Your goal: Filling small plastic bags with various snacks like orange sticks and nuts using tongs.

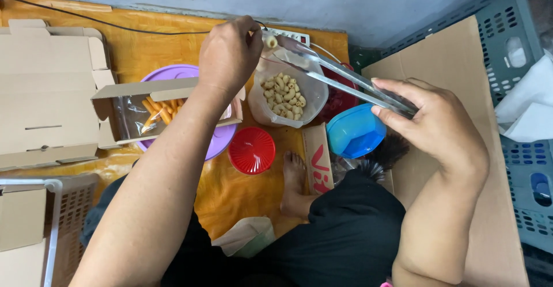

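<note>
My right hand (435, 123) grips the handle end of long metal tongs (340, 80), whose tips pinch one pale snack piece (271, 42) at the top. My left hand (230, 54) is raised beside the tong tips, its fingers closed near that piece. Below them stands a clear plastic bag (308, 97) holding several pale curled snack pieces (283, 97). Left of it a small cardboard box (124, 91) with a clear liner holds several orange sticks (158, 109) and rests on a purple plate (170, 72).
A red round lid (252, 150) and a blue lidded container (355, 130) lie on the orange floor mat (230, 198). An open flat carton (46, 91) sits at left, a large cardboard sheet (455, 62) and grey crates (512, 33) at right. My bare foot (294, 177) rests in the middle.
</note>
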